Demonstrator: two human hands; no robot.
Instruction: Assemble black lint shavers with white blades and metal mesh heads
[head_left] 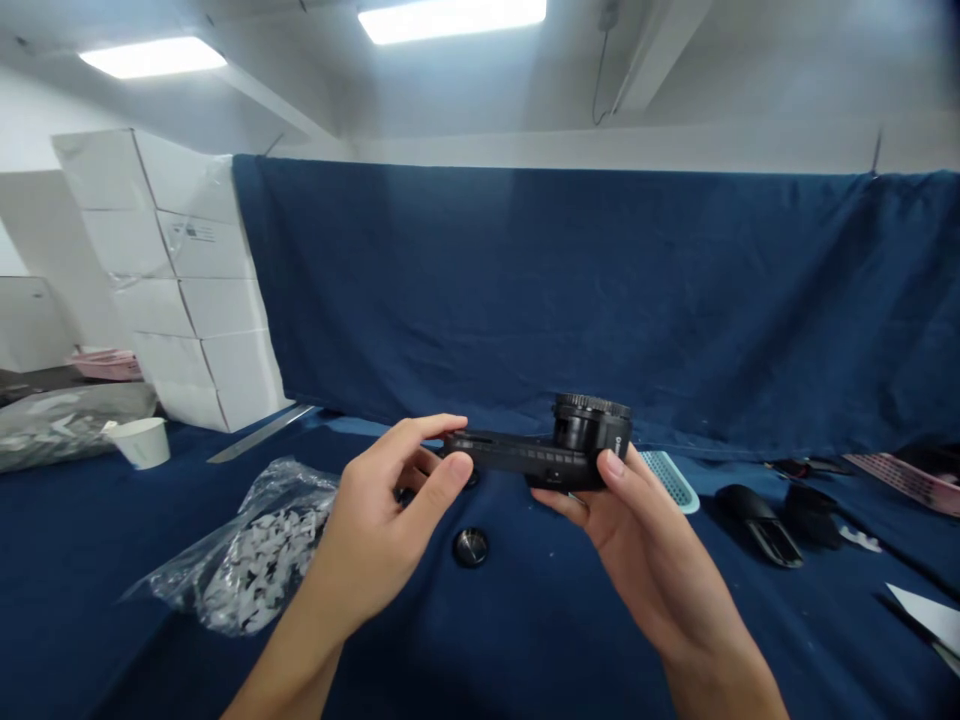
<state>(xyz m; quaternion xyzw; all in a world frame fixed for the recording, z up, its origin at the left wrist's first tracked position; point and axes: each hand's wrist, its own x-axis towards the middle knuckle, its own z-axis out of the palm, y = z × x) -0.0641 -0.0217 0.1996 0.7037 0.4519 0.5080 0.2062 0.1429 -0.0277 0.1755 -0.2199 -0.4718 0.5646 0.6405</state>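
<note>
A black plastic device (517,455) is held level in front of me: a long flat handle with a short round cylinder, ribbed at its top rim, at the right end. My left hand (386,510) pinches the tip of the handle between thumb and fingers. Under the cylinder, my right hand (637,540) grips the other end, thumb in front and fingers beneath. A shiny round black cap (470,547) lies on the cloth below the device. Another small dark piece shows partly behind my left fingers.
Left of my hands lies a clear plastic bag (262,560) of small grey-white parts. A white cup (141,443), a metal ruler (259,434) and stacked white boxes (202,300) stand farther left. To the right are a light-blue basket (671,480), a black shell (757,525) and a pink basket (911,485).
</note>
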